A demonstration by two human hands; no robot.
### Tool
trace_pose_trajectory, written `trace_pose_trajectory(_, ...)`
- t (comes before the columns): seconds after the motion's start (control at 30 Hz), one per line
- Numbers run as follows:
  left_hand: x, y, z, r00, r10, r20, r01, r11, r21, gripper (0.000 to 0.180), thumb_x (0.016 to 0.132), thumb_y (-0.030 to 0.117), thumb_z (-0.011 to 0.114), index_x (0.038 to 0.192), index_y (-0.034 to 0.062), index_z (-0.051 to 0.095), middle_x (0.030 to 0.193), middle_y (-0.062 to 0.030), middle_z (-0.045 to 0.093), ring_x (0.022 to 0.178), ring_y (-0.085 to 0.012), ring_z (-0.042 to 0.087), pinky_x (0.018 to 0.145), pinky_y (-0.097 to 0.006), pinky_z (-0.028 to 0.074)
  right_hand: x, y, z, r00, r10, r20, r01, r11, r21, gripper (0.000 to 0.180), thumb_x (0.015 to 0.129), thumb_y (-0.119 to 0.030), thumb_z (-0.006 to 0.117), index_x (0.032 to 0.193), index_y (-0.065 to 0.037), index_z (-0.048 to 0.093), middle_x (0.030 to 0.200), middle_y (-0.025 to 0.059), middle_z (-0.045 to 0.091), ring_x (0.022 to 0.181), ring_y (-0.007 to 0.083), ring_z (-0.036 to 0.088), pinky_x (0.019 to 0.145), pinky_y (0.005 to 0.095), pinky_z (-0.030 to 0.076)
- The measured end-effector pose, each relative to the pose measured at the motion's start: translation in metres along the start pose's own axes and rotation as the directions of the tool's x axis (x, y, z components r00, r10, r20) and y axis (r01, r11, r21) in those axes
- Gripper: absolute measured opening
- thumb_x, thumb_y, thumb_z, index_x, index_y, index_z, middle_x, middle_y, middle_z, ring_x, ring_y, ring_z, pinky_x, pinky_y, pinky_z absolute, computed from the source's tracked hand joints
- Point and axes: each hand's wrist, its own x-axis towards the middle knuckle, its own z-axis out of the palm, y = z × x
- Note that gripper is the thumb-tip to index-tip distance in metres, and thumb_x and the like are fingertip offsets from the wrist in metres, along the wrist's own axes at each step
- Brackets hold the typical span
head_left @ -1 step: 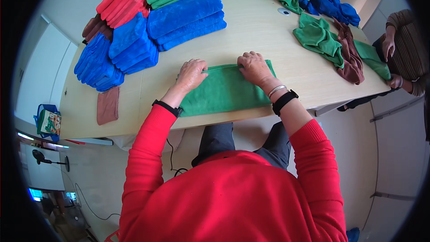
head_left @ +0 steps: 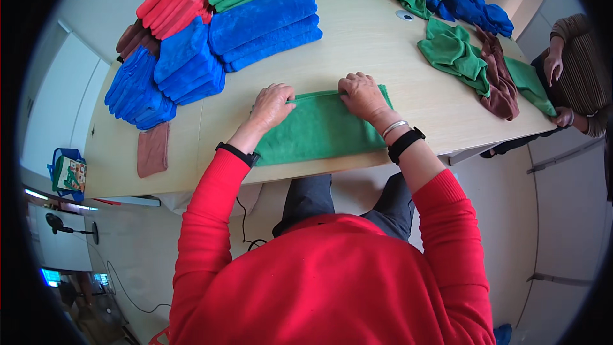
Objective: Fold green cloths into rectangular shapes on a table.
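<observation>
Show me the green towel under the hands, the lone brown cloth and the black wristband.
green towel [head_left: 319, 131], head view, flat middle of the cloth.
brown cloth [head_left: 152, 149], head view, its centre.
black wristband [head_left: 406, 144], head view, band on the right wrist.

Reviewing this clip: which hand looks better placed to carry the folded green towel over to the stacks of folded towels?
Probably the left hand. Both hands press the green towel's far edge, but the blue stacks lie on the person's left, nearer that hand; the right hand would have to cross over.
</observation>
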Motion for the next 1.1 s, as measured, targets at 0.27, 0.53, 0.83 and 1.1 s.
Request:
trace_pose_trajectory(0.27,0.012,0.005,-0.002,0.974,-0.185,0.132,0.194,0.979,-0.058,0.015,0.080,0.013,0.064,0.086,0.0062,0.052,0.093,-0.0125,0.062,0.096,-0.0332,0.057,0.081,-0.046,0.043,0.008,0.010,0.011,0.996,0.089,0.022,-0.089,0.996,-0.010,0.005,0.081,-0.013,0.056,0.083,-0.009,0.058,0.088,0.0067,0.059,0.091,0.0265,0.055,0.083,0.0390,0.045)
trace_pose_trajectory(0.53,-0.022,0.017,0.002,0.966,0.156,-0.208,-0.065,0.920,0.386,0.037,0.085,0.014,0.059,0.119,0.0054,0.051,0.126,-0.0170,0.050,0.117,-0.0348,0.046,0.096,-0.047,0.037,-0.004,-0.034,0.009,0.987,-0.103,-0.121,0.053,0.933,-0.355,0.034,0.087,-0.025,0.052,0.114,-0.006,0.056,0.126,0.0133,0.051,0.120,0.0314,0.045,0.098,0.0458,0.037)
trace_pose_trajectory(0.83,-0.101,0.014,0.015,0.996,-0.048,0.073,0.032,0.980,0.198,0.062,0.093,0.043,0.046,0.143,0.0111,0.030,0.150,-0.0158,0.023,0.138,-0.0340,0.021,0.109,-0.055,0.018,-0.036,-0.062,0.031,0.999,-0.050,-0.007,0.049,0.998,-0.040,0.056,0.093,-0.045,0.042,0.134,-0.007,0.044,0.142,0.0131,0.040,0.134,0.0324,0.032,0.110,0.0488,0.023)
trace_pose_trajectory(1.1,-0.111,0.003,0.017,0.989,-0.143,0.036,0.138,0.983,0.121,0.065,0.093,0.052,0.039,0.145,0.0140,0.028,0.152,-0.0148,0.019,0.140,-0.0336,0.017,0.110,-0.056,0.015,-0.066,0.032,-0.003,0.940,0.338,-0.046,-0.341,0.927,-0.156,0.057,0.095,-0.046,0.038,0.138,-0.008,0.040,0.145,0.0133,0.036,0.135,0.0333,0.029,0.110,0.0486,0.022)
